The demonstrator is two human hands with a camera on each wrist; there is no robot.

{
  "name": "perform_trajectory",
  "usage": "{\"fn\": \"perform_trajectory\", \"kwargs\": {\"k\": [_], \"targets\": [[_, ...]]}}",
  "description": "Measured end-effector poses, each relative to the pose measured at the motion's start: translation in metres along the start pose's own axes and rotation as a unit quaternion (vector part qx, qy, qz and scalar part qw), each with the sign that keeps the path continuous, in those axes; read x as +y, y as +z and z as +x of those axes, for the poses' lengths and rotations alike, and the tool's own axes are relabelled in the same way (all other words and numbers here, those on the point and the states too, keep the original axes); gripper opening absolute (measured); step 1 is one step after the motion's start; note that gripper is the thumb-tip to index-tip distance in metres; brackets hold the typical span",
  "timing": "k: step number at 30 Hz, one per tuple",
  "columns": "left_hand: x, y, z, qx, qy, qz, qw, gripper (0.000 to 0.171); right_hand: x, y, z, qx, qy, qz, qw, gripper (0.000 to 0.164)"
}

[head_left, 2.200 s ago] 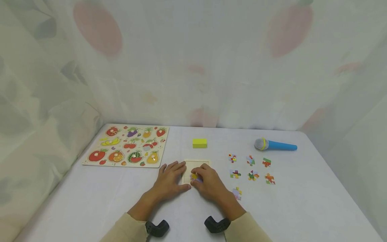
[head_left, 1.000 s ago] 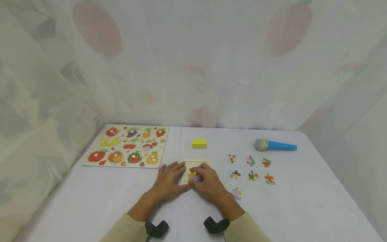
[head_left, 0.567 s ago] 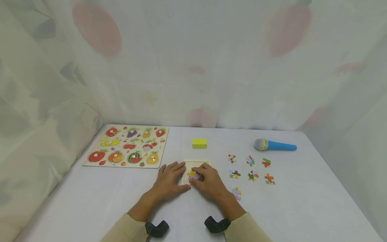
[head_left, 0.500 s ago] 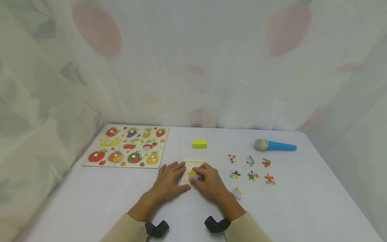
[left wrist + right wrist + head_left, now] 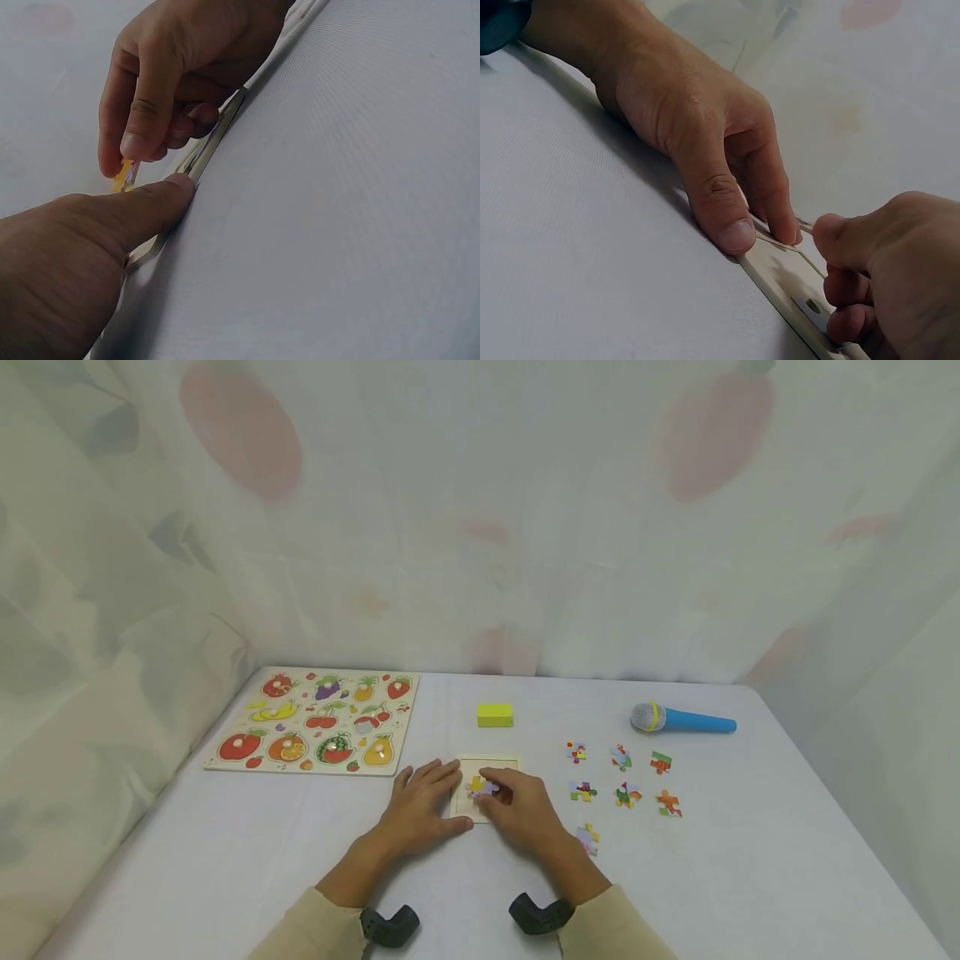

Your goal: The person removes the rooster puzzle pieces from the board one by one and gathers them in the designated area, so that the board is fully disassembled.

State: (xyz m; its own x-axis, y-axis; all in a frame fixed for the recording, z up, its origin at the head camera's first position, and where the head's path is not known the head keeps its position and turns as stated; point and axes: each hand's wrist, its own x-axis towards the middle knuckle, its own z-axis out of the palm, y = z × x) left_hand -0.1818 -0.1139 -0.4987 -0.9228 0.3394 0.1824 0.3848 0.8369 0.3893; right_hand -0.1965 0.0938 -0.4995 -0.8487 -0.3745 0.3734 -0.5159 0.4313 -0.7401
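Note:
My right hand [image 5: 525, 810] pinches a yellow and purple jigsaw piece [image 5: 480, 787] over the pale wooden puzzle tray [image 5: 487, 762]. In the left wrist view the piece [image 5: 124, 178] shows beneath the right thumb and forefinger. My left hand [image 5: 420, 810] lies spread at the tray's left side, fingertips on its left edge. Its thumb [image 5: 737, 234] presses the near edge in the right wrist view. There, a flat greyish shape [image 5: 810, 311] with a dark spot lies in the tray by the right fingers. I cannot tell what it is.
Several loose jigsaw pieces [image 5: 626, 795] lie in rows to the right of the tray. Behind it stands a yellow block [image 5: 495, 716]. A blue toy microphone [image 5: 697, 721] lies at the back right, and a fruit knob puzzle board [image 5: 311, 720] at the back left.
The right hand has shifted the pinched piece a little left, then slightly away from me, within the tray. The left hand has stayed in place.

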Motion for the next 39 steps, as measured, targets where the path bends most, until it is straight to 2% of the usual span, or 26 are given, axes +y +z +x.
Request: {"fn": "perform_trajectory", "kwargs": {"k": [8, 10, 13, 15, 18, 21, 25, 28, 33, 39], "targets": [[-0.001, -0.001, 0.0, 0.001, -0.001, 0.0, 1.0, 0.073, -0.002, 0.0, 0.002, 0.012, 0.07, 0.065, 0.995, 0.037], [-0.002, -0.001, 0.0, 0.001, 0.0, 0.004, 1.0, 0.073, -0.002, -0.001, 0.002, 0.013, 0.087, 0.116, 0.989, 0.036], [-0.003, 0.0, 0.001, 0.004, 0.004, 0.008, 1.0, 0.074, -0.003, -0.001, 0.003, 0.015, 0.107, 0.195, 0.975, 0.036], [-0.004, -0.001, 0.001, 0.005, 0.005, 0.008, 0.9999, 0.074, -0.003, -0.001, 0.004, 0.018, 0.112, 0.221, 0.969, 0.036], [-0.004, -0.001, 0.0, 0.006, 0.006, 0.004, 1.0, 0.074, -0.004, -0.003, 0.005, 0.03, 0.113, 0.202, 0.972, 0.033], [-0.004, -0.002, 0.0, 0.005, 0.004, 0.005, 1.0, 0.074, -0.021, -0.012, 0.005, 0.042, 0.115, 0.174, 0.977, 0.028], [-0.004, -0.003, 0.0, 0.005, 0.003, 0.005, 1.0, 0.074, -0.04, -0.024, 0.005, 0.04, 0.132, 0.206, 0.969, 0.028], [-0.004, -0.004, 0.0, 0.006, 0.004, 0.004, 1.0, 0.074, -0.032, -0.021, 0.006, 0.041, 0.136, 0.23, 0.963, 0.028], [-0.003, -0.003, 0.0, 0.003, 0.003, -0.001, 1.0, 0.073, -0.013, -0.017, 0.006, 0.059, 0.121, 0.244, 0.96, 0.023], [-0.001, 0.0, 0.0, -0.004, 0.002, -0.004, 1.0, 0.073, -0.012, -0.033, 0.0, 0.073, 0.119, 0.272, 0.952, 0.023]]}}
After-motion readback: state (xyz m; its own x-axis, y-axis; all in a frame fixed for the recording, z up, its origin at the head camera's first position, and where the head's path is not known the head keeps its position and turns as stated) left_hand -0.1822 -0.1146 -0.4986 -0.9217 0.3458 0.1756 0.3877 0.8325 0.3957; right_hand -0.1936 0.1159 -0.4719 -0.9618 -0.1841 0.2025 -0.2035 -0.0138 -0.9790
